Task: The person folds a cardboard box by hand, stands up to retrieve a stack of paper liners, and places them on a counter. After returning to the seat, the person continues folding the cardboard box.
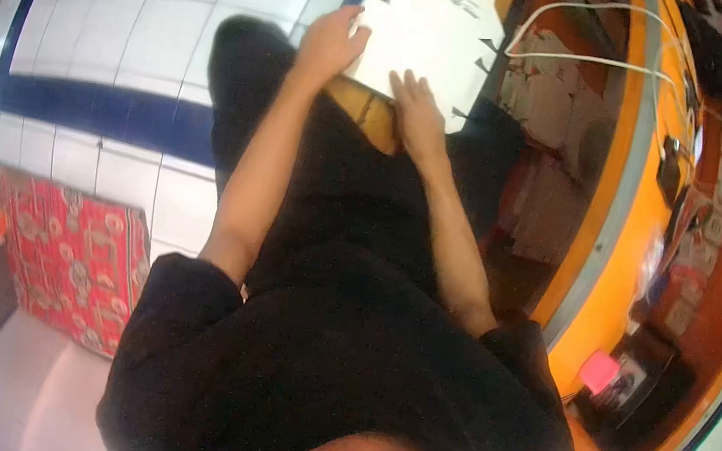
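A white flat piece with cut corners (428,43), which looks like a cardboard box or board, lies in front of me. Its face carries small printed marks and dark wedge shapes along two edges. My left hand (328,46) grips its left edge, with the thumb on top and the other fingers partly hidden. On the near edge rests my right hand (417,119), its fingers stretched out over the white surface. Under the piece, a yellow-brown wooden surface (360,110) shows between my legs.
An orange counter edge (606,198) runs along my right, with a white cable (585,61) looping near it. A pink object (599,371) sits on the counter side. To the left are a white tiled wall (169,6) and a red patterned cardboard sheet (72,260).
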### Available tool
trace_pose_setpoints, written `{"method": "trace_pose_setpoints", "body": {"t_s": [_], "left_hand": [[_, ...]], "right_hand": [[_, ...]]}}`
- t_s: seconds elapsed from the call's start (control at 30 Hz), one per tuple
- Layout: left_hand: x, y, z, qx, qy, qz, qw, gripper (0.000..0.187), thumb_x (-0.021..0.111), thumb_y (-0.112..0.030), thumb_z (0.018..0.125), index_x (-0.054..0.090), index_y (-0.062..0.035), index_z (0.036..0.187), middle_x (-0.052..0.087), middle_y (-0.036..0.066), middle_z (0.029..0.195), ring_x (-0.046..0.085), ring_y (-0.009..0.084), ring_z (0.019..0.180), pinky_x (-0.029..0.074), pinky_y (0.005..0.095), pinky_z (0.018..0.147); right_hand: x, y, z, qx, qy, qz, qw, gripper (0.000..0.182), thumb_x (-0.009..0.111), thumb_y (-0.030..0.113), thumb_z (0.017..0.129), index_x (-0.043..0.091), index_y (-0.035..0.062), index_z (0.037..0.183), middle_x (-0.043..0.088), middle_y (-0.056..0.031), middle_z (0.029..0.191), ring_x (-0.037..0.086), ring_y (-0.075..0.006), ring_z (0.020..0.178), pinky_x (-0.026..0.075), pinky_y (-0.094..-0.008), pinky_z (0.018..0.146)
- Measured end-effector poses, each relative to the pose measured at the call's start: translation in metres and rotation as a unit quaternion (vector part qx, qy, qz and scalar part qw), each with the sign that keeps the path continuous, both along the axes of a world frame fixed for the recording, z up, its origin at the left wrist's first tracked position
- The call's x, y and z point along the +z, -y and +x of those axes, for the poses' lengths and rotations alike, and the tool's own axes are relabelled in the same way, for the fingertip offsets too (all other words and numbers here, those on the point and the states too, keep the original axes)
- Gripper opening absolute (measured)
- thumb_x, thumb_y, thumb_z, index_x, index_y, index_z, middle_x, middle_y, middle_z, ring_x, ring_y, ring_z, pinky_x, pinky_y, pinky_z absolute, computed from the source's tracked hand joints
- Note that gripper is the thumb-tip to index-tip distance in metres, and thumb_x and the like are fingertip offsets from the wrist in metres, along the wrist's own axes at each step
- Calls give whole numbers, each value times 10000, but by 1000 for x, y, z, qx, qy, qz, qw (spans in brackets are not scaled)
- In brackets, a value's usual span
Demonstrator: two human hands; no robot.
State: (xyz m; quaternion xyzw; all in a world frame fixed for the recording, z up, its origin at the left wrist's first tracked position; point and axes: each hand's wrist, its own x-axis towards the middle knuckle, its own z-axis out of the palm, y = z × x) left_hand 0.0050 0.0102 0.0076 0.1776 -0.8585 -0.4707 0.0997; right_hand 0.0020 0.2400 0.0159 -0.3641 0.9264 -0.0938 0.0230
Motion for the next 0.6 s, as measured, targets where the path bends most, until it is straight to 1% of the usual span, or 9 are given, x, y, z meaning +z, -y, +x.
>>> {"method": "trace_pose_setpoints", "body": {"t_s": [0.03, 0.07, 0.13, 0.17, 0.2, 0.23, 0.33, 0.47, 0.6], "left_hand": [[12, -4, 5, -31, -10, -48, 998, 504, 636, -265, 869, 607, -125, 1353, 613, 176, 1349, 518, 348, 1326, 377, 480, 1131], [21, -9, 10, -45, -19, -56, 997, 504, 636, -265, 869, 607, -125, 1353, 613, 176, 1349, 518, 348, 1326, 377, 480, 1131], [33, -19, 16, -241, -23, -220, 945, 688, 716, -277, 779, 523, -181, 1433, 491, 151, 1486, 397, 348, 1426, 251, 570, 1200], [33, -25, 16, -303, 23, -227, 925, 786, 765, -280, 721, 489, -215, 1454, 429, 146, 1530, 359, 353, 1445, 161, 637, 1212], [22, -35, 20, -312, 13, -275, 910, 787, 784, -246, 710, 497, -204, 1442, 453, 141, 1496, 384, 364, 1421, 211, 625, 1197], [10, -42, 23, -318, 3, -322, 892, 789, 803, -212, 699, 505, -193, 1430, 477, 137, 1462, 410, 376, 1396, 260, 613, 1183], [5, -55, 14, -316, 26, -353, 880, 800, 824, -136, 682, 504, -170, 1415, 512, 129, 1379, 463, 383, 1332, 358, 583, 1125], [14, -54, 12, -337, 26, -415, 845, 794, 830, -104, 675, 507, -156, 1398, 534, 121, 1307, 494, 387, 1279, 438, 529, 1057], [31, -28, -2, -434, 37, -305, 847, 710, 808, -172, 733, 509, -141, 1377, 531, 97, 1392, 527, 331, 1271, 508, 471, 1016]], "right_hand": [[-6, -3, -1, 13, -13, 2, 1000, 512, 561, 93, 939, 494, 137, 1445, 503, -192, 1463, 489, -429, 1322, 441, -460, 1081], [-12, -6, -3, 26, -24, 5, 999, 520, 566, 101, 936, 484, 142, 1448, 503, -177, 1468, 489, -427, 1323, 437, -460, 1080], [-14, -9, -5, 19, -40, 3, 999, 542, 572, 99, 922, 477, 140, 1454, 499, -169, 1473, 493, -428, 1318, 437, -465, 1077], [-12, -10, -4, 28, -44, 9, 999, 564, 578, 98, 907, 470, 137, 1459, 495, -162, 1478, 496, -430, 1312, 438, -469, 1074], [-7, -10, -2, 36, -76, -12, 996, 530, 578, 67, 883, 519, 96, 1409, 517, -148, 1450, 542, -370, 1267, 477, -447, 1004], [-9, -10, 0, 24, -81, -18, 996, 530, 578, 67, 883, 519, 96, 1409, 517, -148, 1450, 542, -370, 1267, 477, -447, 1004], [-13, -9, 2, 6, -77, -14, 997, 457, 581, 115, 889, 563, 81, 1344, 509, -102, 1455, 512, -343, 1294, 447, -471, 1016], [-26, -14, 1, 3, -112, -33, 993, 442, 578, 132, 896, 570, 75, 1334, 520, -105, 1444, 513, -332, 1287, 442, -483, 1010], [-24, -18, 0, 9, -125, -45, 991, 433, 574, 172, 909, 570, 68, 1329, 540, -97, 1425, 515, -309, 1268, 430, -490, 1009]]}}
